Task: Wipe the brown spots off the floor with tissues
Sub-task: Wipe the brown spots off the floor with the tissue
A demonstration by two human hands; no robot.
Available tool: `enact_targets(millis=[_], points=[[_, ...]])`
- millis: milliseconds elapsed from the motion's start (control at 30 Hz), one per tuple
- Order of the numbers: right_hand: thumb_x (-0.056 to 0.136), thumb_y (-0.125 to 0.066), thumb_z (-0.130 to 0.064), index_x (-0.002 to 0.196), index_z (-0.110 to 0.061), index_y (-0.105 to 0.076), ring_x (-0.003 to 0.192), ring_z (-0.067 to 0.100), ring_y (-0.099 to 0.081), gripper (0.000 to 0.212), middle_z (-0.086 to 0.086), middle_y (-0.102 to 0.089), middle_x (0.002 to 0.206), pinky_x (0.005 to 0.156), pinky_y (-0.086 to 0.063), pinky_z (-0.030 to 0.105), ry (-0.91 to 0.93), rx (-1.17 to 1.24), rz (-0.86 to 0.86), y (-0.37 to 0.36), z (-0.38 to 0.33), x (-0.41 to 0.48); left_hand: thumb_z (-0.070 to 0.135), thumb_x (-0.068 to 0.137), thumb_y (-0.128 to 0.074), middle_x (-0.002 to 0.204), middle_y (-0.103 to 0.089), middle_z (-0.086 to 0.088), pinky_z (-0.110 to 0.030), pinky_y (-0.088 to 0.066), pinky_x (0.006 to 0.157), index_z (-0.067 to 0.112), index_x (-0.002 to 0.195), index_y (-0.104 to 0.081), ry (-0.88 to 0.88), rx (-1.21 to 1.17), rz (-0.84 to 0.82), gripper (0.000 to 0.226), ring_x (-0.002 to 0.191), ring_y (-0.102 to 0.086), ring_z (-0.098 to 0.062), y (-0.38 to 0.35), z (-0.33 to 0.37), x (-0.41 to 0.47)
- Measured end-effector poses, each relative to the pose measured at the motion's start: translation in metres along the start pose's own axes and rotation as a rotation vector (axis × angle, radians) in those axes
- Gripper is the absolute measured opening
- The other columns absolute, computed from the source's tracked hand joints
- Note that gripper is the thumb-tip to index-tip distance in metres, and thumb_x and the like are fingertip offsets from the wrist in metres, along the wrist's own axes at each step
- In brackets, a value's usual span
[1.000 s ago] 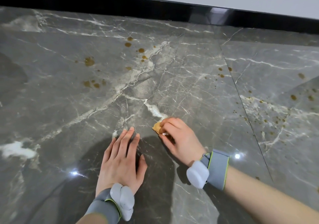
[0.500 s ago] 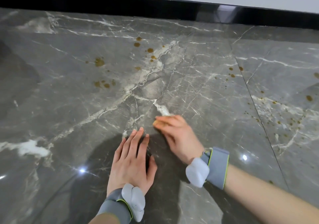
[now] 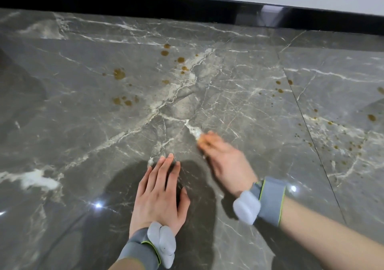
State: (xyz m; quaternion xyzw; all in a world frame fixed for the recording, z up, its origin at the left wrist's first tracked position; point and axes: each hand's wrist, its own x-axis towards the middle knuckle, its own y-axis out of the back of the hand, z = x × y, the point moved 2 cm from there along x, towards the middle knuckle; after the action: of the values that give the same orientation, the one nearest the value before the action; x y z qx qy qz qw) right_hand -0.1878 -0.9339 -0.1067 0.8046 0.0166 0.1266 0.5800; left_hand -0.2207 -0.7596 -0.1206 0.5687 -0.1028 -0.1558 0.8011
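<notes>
Right hand [image 3: 224, 157], clamped on brown-stained crumpled tissue [image 3: 200, 138], advanced toward untouched brown spots [image 3: 119, 74]; left hand [image 3: 160, 195] flat, fingers spread.

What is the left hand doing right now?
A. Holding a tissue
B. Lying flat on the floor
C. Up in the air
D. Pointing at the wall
B: the left hand lies palm down with fingers spread on the grey floor, empty, while the right hand presses the stained tissue.

Floor [image 3: 83, 136] open ahead toward brown spots [image 3: 119, 74]; black baseboard [image 3: 124, 1] bounds far edge.
</notes>
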Motion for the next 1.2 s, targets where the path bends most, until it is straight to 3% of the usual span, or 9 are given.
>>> enact_targets(millis=[100,167,267,400,700,833,933,1033,1200], points=[[0.095,-0.033,-0.024,0.108,-0.01,-0.066,0.109,0.026,-0.06,0.038,0.007,-0.066,0.113,0.098,-0.041,0.027,0.199,-0.003,-0.058,-0.003,-0.021,-0.018,0.034,0.081,-0.038,0.138,-0.048,-0.007,-0.034,-0.02,0.11,0.008,0.125,-0.055,-0.004,-0.01,0.005,0.053,0.131,-0.035,-0.018,0.0,0.001,0.001],[0.089,-0.044,-0.023,0.104,-0.011,-0.068,0.091,0.03,-0.064,0.031,0.01,-0.067,0.097,0.081,-0.054,0.036,0.144,-0.058,-0.023,0.006,0.005,-0.02,0.034,0.08,-0.039,0.139,-0.047,-0.006,-0.034,-0.02,0.11,0.009,0.124,-0.055,-0.005,-0.016,0.007,0.053,0.131,-0.035,-0.018,0.0,0.001,0.0],[0.084,-0.046,-0.026,0.096,-0.006,-0.069,0.074,0.034,-0.054,0.032,0.017,-0.056,0.081,0.069,-0.046,0.037,-0.186,-0.126,0.139,0.028,0.074,-0.023,0.035,0.081,-0.039,0.139,-0.047,-0.006,-0.034,-0.02,0.11,0.01,0.124,-0.055,0.0,-0.015,0.008,0.053,0.131,-0.034,-0.017,0.001,0.0,0.0],[0.085,-0.051,-0.021,0.102,0.002,-0.066,0.09,0.043,-0.049,0.032,0.028,-0.047,0.095,0.087,-0.04,0.038,-0.719,-0.08,0.257,0.043,0.118,-0.026,0.035,0.082,-0.038,0.139,-0.047,-0.006,-0.035,-0.021,0.109,0.009,0.125,-0.055,-0.003,-0.014,0.012,0.053,0.132,-0.033,-0.017,0.0,0.002,0.001],[0.084,-0.035,-0.02,0.117,-0.005,-0.054,0.08,0.026,-0.05,0.041,0.013,-0.046,0.093,0.073,-0.047,0.028,0.012,0.103,-0.139,0.011,0.006,-0.031,0.034,0.08,-0.039,0.14,-0.047,-0.005,-0.031,-0.016,0.111,0.01,0.124,-0.054,-0.001,-0.028,0.013,0.053,0.131,-0.034,-0.018,0.001,0.001,0.0],[0.082,-0.042,-0.012,0.11,0.002,-0.059,0.088,0.04,-0.051,0.036,0.026,-0.045,0.1,0.085,-0.041,0.035,-0.51,-0.043,0.185,0.034,0.104,-0.01,0.034,0.08,-0.039,0.141,-0.045,-0.005,-0.031,-0.017,0.11,0.011,0.126,-0.053,0.005,-0.011,0.005,0.053,0.131,-0.033,-0.017,0.003,0.0,0.001],[0.083,-0.044,-0.004,0.098,0.01,-0.059,0.096,0.044,-0.046,0.025,0.03,-0.041,0.107,0.091,-0.035,0.037,-0.837,-0.086,0.146,0.04,0.126,0.014,0.034,0.081,-0.039,0.143,-0.043,-0.004,-0.033,-0.018,0.11,0.012,0.127,-0.051,0.006,0.003,-0.003,0.053,0.133,-0.033,-0.017,0.002,0.0,0.0],[0.082,-0.043,-0.005,0.084,0.008,-0.059,0.08,0.038,-0.05,0.02,0.019,-0.044,0.088,0.076,-0.038,0.032,-0.419,-0.052,0.115,0.018,0.061,0.041,0.035,0.081,-0.04,0.143,-0.043,-0.004,-0.033,-0.017,0.11,0.012,0.127,-0.05,0.007,0.018,-0.003,0.053,0.133,-0.032,-0.017,0.001,0.0,0.0],[0.087,-0.045,-0.006,0.11,-0.009,-0.056,0.089,0.025,-0.047,0.026,0.007,-0.05,0.102,0.073,-0.043,0.029,0.138,0.149,-0.184,-0.017,-0.048,0.041,0.034,0.077,-0.042,0.137,-0.049,-0.005,-0.035,-0.023,0.108,0.012,0.125,-0.05,-0.004,0.002,0.025,0.053,0.13,-0.035,-0.017,0.0,-0.001,0.0]])
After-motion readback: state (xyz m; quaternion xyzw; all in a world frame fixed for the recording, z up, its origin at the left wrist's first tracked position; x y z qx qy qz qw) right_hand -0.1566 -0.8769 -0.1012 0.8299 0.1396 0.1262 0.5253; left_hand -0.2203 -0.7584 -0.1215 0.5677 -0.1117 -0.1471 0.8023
